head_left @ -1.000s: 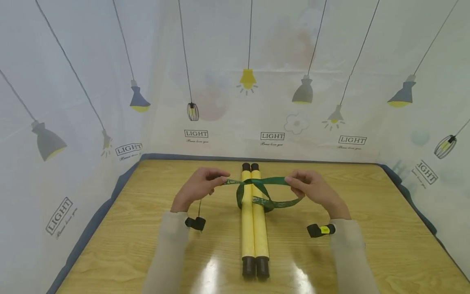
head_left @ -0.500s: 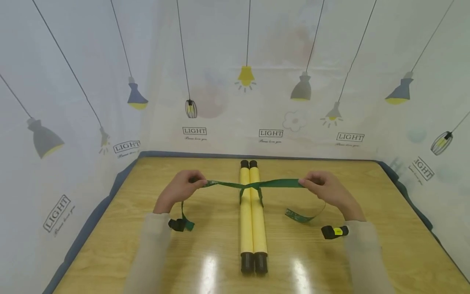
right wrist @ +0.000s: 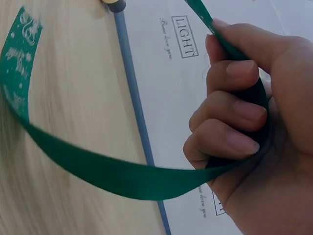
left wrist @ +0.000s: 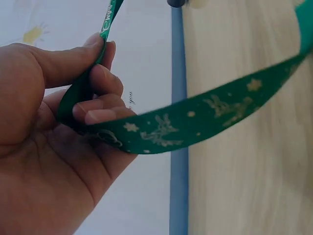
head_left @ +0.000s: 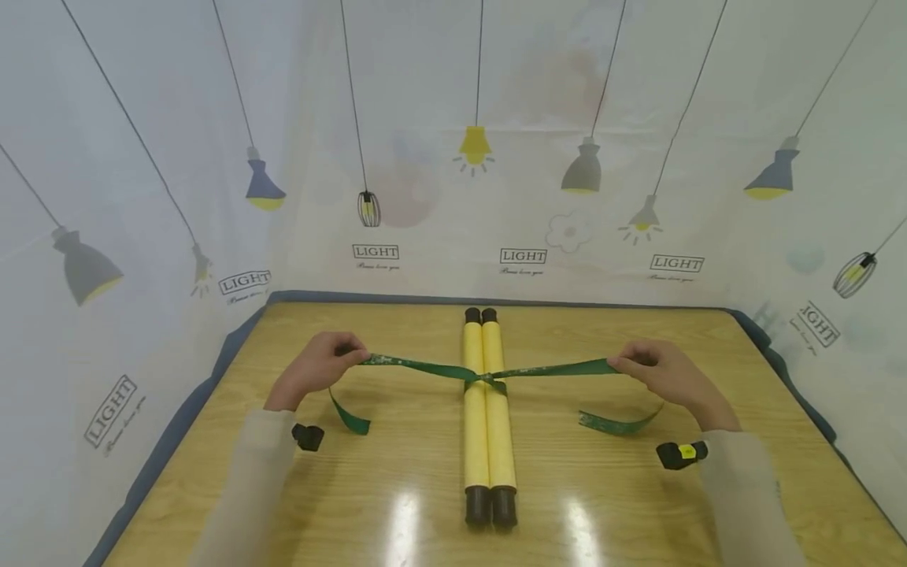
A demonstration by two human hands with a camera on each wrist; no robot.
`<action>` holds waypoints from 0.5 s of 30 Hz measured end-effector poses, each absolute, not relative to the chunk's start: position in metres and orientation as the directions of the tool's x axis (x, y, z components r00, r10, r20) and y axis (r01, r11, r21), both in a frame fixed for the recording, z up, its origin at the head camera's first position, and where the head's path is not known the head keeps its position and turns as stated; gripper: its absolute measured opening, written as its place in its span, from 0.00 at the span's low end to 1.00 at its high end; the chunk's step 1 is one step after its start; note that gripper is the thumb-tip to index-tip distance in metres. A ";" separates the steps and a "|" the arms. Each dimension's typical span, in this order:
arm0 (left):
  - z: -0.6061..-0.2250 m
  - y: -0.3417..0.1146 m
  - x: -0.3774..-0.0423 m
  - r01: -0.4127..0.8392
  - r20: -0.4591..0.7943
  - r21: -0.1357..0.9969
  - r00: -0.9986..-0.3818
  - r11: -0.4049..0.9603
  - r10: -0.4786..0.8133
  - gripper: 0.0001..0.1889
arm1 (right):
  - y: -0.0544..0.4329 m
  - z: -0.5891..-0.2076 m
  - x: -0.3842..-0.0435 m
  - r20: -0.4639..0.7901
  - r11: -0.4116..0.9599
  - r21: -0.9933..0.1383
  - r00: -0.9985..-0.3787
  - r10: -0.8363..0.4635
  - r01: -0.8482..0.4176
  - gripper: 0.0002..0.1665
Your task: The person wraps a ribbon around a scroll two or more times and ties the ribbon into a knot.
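Two yellow tubes (head_left: 489, 441) with dark end caps lie side by side on the table, pointing away from me. A green ribbon (head_left: 425, 366) with a pale print crosses itself in a knot on top of them. My left hand (head_left: 317, 366) pinches one end between thumb and forefinger, out to the left. On the other side my right hand (head_left: 662, 374) pinches the opposite end. Between the hands the ribbon runs nearly straight. Loose tails hang below each hand; in the right wrist view the ribbon (right wrist: 117, 176) passes through the curled fingers.
The wooden table (head_left: 397, 472) has a blue-grey edging (head_left: 567, 303) at its back and sides. Behind stands a pale cloth backdrop (head_left: 439, 213) printed with lamps. A black strap mount (head_left: 682, 454) sits on the right wrist, another (head_left: 308, 437) on the left.
Both hands have moved apart, drawing the ribbon outward. Its open loop over the tubes has shrunk into a small knot lying against them. The tubes stay in place.
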State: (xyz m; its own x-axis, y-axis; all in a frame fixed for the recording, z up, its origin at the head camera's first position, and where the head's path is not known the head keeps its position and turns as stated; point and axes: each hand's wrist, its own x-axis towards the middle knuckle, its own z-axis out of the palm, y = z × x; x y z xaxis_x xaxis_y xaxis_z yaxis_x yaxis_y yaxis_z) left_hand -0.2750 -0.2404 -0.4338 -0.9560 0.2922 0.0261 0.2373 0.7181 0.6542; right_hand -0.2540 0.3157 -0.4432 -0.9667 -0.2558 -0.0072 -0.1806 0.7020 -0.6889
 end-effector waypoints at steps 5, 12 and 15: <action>-0.445 -0.254 -0.275 0.223 0.004 0.625 -0.959 0.748 0.283 0.09 | 0.326 -0.451 -0.256 -0.055 0.716 -0.682 -0.966 -0.255 -0.150 0.27; -0.452 -0.268 -0.273 0.180 -0.070 0.613 -0.958 0.769 0.279 0.10 | 0.330 -0.459 -0.258 -0.138 0.759 -0.643 -0.960 -0.244 -0.100 0.27; -0.457 -0.272 -0.272 0.180 -0.085 0.610 -0.953 0.772 0.290 0.10 | 0.330 -0.466 -0.260 -0.149 0.769 -0.632 -0.959 -0.242 -0.096 0.26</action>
